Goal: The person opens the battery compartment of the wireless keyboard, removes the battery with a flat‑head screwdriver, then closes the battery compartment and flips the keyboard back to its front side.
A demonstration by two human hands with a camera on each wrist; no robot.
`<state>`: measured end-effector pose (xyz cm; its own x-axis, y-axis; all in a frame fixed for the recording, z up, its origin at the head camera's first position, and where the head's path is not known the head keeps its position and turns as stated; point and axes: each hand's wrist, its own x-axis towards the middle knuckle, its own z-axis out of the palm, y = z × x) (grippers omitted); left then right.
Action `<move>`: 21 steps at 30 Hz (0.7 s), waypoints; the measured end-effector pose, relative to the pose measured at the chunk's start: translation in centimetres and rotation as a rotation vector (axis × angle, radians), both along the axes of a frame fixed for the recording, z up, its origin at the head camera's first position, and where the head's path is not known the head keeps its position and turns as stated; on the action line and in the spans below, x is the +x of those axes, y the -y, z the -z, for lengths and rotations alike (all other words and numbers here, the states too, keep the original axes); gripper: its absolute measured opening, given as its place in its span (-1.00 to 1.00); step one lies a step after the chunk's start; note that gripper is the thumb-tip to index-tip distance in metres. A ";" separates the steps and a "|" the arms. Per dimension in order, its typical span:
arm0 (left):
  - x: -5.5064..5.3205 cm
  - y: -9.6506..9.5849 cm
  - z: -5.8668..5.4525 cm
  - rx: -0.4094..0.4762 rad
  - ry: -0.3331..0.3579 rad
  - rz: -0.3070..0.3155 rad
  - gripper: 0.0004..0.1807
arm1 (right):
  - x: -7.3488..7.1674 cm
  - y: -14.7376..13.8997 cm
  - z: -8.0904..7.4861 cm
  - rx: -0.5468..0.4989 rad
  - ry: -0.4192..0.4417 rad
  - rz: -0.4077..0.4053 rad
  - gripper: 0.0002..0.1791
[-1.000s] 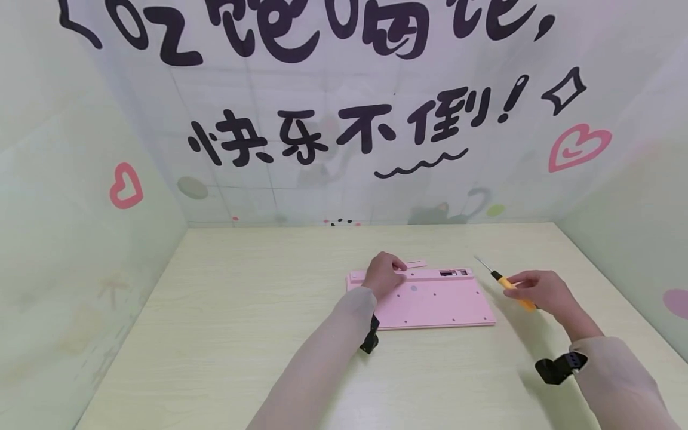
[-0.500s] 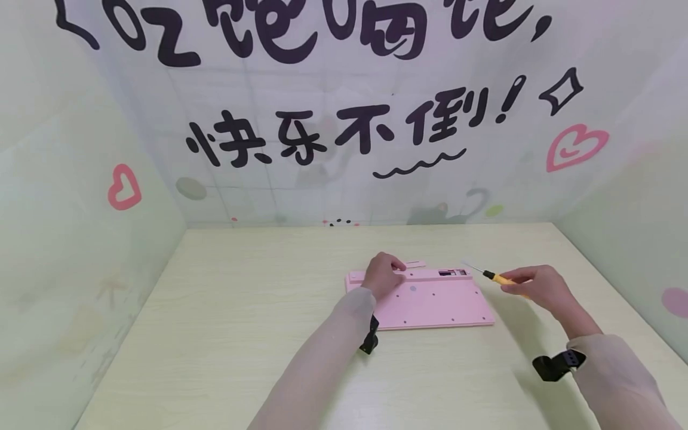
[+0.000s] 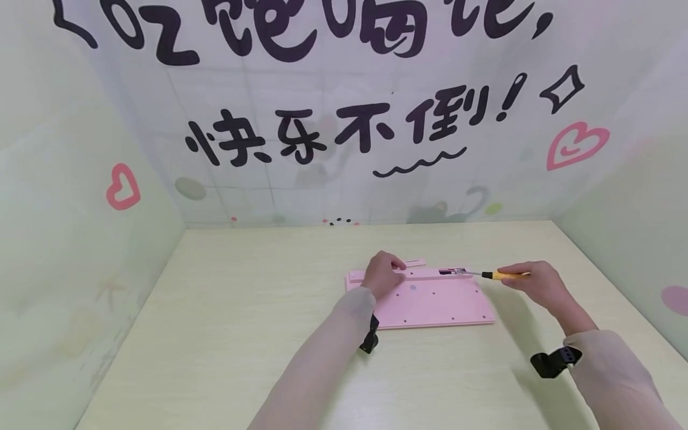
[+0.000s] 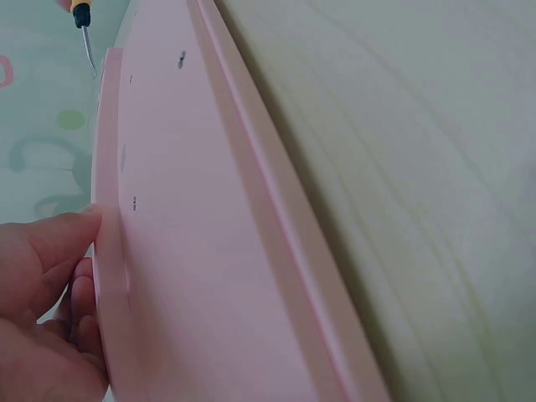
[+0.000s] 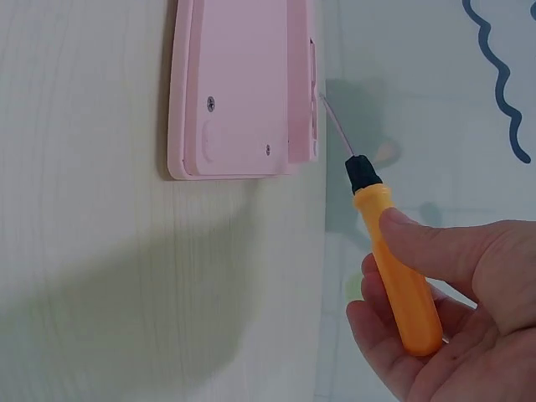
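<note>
A pink keyboard [image 3: 438, 304] lies underside up on the table, with small screws in its back. Along its far edge runs a raised ridge, where a small compartment [image 3: 450, 272] is uncovered near the right end. My left hand [image 3: 383, 275] grips the ridge left of its middle, thumb on the near side and fingers bent against the far side. In my right hand [image 3: 537, 280] is a pick [image 5: 400, 276] with a yellow handle and a thin metal shaft, its tip looking bent in the left wrist view. The tip is at the compartment; contact cannot be made out.
A small pink cover strip [image 3: 415, 263] lies behind the keyboard, partly hidden by my left hand. The pale wooden table [image 3: 242, 310] extends to a printed back wall [image 3: 301, 197], with side walls left and right.
My right hand has moved up and slightly left, bringing the pick from beside the keyboard to the compartment and levelling it. The left hand and keyboard stay put.
</note>
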<state>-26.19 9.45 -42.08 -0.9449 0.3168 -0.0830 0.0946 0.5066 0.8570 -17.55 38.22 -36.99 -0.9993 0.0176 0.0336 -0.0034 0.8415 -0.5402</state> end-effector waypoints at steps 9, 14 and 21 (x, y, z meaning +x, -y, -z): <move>-0.1 0.1 0.2 0.002 0.000 0.006 -0.80 | -0.9 -0.1 0.1 0.046 0.021 -0.022 -0.68; -0.2 0.1 0.3 -0.003 0.004 0.003 -0.81 | -1.5 0.0 -0.5 0.080 0.028 -0.050 -0.71; -0.1 0.1 0.0 -0.001 -0.002 0.003 -0.82 | -2.7 0.5 -1.6 0.107 0.060 -0.079 -0.77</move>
<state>-26.30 9.32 -42.09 -0.9440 0.3197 -0.0813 0.0979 0.5069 0.8564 -20.27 37.73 -35.36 -0.9977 -0.0618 -0.0289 -0.0423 0.8925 -0.4490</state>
